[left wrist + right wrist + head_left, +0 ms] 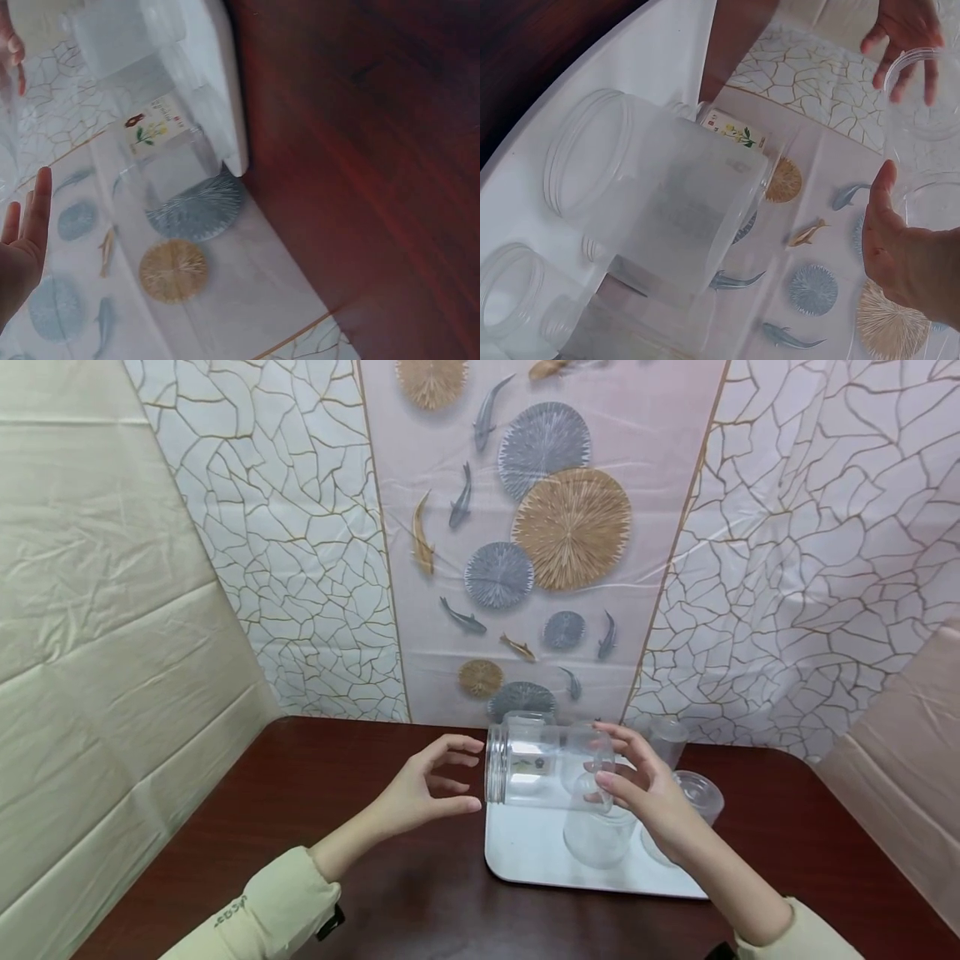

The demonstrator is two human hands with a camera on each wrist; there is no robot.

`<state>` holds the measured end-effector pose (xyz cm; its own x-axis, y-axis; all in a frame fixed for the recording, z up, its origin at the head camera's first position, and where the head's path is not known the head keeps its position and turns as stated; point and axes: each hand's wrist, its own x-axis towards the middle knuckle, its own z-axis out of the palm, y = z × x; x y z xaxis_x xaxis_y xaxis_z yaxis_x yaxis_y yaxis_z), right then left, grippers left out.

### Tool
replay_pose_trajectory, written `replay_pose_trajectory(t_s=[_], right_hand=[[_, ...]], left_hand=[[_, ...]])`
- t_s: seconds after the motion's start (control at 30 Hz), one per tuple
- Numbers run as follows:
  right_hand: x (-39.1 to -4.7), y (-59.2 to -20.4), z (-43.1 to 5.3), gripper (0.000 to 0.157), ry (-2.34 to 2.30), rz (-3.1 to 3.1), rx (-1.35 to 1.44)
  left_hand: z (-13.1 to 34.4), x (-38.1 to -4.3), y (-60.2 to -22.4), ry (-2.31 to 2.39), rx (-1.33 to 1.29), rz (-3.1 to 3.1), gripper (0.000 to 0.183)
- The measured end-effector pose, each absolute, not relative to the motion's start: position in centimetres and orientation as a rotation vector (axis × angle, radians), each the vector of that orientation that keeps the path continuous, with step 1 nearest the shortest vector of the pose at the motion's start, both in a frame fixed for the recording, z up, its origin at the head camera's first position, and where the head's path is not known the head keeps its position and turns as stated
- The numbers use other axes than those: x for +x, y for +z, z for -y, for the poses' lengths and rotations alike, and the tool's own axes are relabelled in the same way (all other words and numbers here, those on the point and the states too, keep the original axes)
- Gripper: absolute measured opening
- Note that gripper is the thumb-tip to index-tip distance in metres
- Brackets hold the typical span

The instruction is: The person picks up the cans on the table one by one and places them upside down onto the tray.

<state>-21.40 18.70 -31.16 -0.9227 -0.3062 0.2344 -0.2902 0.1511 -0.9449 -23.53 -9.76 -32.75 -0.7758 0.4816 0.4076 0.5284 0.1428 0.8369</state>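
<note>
A clear jar (536, 781) with a threaded mouth is held sideways above the white tray (517, 860), its mouth facing left. My right hand (656, 802) grips it near the bottom end, thumb in front and fingers behind. My left hand (427, 785) is held just left of the mouth, fingers spread and loosely curved, apart from the jar and holding nothing. In the right wrist view, the jar (922, 150) lies between my right hand (907, 247) and my left hand (907, 37). The left wrist view catches only part of a hand (22, 251).
Several other clear jars stand on the tray, including a large one (675, 187) and one near the tray's right side (701, 793). A printed label (154, 124) shows on a jar at the back. The dark red-brown table (405, 893) meets a patterned backdrop (322, 568).
</note>
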Motion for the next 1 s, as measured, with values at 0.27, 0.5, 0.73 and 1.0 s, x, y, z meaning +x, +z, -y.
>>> replay_pose_trajectory(t_s=[0.27, 0.5, 0.73, 1.0], right_hand=[[-21.5, -31.1, -18.8, 0.051, -1.909, -2.425, -0.57], [-21.6, -31.1, -18.9, 0.051, -1.894, -2.463, -0.543], [-21.7, -31.2, -19.0, 0.051, -1.896, -2.453, -0.555], [-21.8, -31.2, -19.0, 0.053, -1.912, -2.435, -0.574]], left_hand=[[9.8, -25.4, -37.1, -1.542, -1.053, 2.472, 0.056], [9.3, -26.1, -39.3, -1.332, -0.977, 2.621, 0.066], [8.7, -26.5, -40.2, -1.064, -0.962, 2.731, 0.08], [8.4, -26.9, -41.3, -0.868, -0.964, 2.849, 0.09]])
